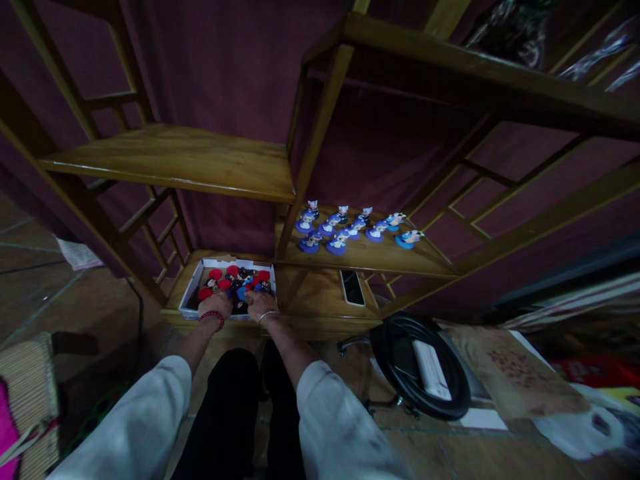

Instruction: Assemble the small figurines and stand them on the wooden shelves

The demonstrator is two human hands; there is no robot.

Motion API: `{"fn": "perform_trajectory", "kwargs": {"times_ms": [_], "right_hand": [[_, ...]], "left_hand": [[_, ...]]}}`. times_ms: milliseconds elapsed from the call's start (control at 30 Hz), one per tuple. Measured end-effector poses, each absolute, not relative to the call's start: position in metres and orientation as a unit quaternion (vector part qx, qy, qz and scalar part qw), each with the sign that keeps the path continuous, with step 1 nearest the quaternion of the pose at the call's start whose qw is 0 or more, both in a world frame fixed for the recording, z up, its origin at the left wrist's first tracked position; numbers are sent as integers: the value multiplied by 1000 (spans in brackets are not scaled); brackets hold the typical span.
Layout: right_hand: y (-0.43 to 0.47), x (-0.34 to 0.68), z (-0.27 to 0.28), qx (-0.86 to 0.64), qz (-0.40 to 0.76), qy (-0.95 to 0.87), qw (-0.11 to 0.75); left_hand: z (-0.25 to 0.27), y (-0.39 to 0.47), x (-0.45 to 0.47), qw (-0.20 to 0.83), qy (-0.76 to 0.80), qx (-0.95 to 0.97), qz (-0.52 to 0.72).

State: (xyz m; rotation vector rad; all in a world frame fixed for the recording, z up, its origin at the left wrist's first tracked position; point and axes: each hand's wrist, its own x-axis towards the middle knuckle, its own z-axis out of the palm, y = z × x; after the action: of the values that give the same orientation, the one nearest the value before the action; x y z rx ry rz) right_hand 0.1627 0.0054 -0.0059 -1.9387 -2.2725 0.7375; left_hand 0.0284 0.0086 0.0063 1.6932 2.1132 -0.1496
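In the head view, the left hand (216, 305) reaches over the near edge of a shallow white box (191, 285), its fingers curled down among small red-based figurines (215, 274). Whether it has closed on one of them cannot be told, since the back of the hand hides the fingertips. The right hand (261, 306) is in the same box, just beside the left and nearer the box's right end. Its fingers point inward at a blue base (242, 293); it is unclear whether they grip it or only touch it.

The box stands on the lowest wooden shelf (310, 293), at its left part, and the figurines in it lie jumbled, some bases red, some blue. A phone (353, 288) with a dark screen lies on the same shelf, well to the right of the box. On the slightly higher shelf (385, 259) behind the phone, a group of purple-based figurines (338, 242) stands in loose rows, with two light-blue-based figurines (409, 239) at the right end.

A red beaded bracelet (213, 316) circles the left wrist and a thin pale bracelet (268, 315) the right. A dark red curtain (225, 80) hangs behind the shelves. To the right, a white carton (431, 369) rests on a round black seat (463, 383).
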Motion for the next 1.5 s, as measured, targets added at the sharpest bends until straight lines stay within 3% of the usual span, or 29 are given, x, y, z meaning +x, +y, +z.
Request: {"fn": "perform_trajectory", "kwargs": {"times_ms": [467,1000,1500], "right_hand": [[7,165,-12,-642,219,-729,92],[10,161,-8,-636,232,-735,10],[22,164,-20,-649,270,-704,105]], "left_hand": [[5,7,28,185,766,614,-40],[9,6,28,188,741,644,-28],[7,13,29,222,745,626,-70]]}}
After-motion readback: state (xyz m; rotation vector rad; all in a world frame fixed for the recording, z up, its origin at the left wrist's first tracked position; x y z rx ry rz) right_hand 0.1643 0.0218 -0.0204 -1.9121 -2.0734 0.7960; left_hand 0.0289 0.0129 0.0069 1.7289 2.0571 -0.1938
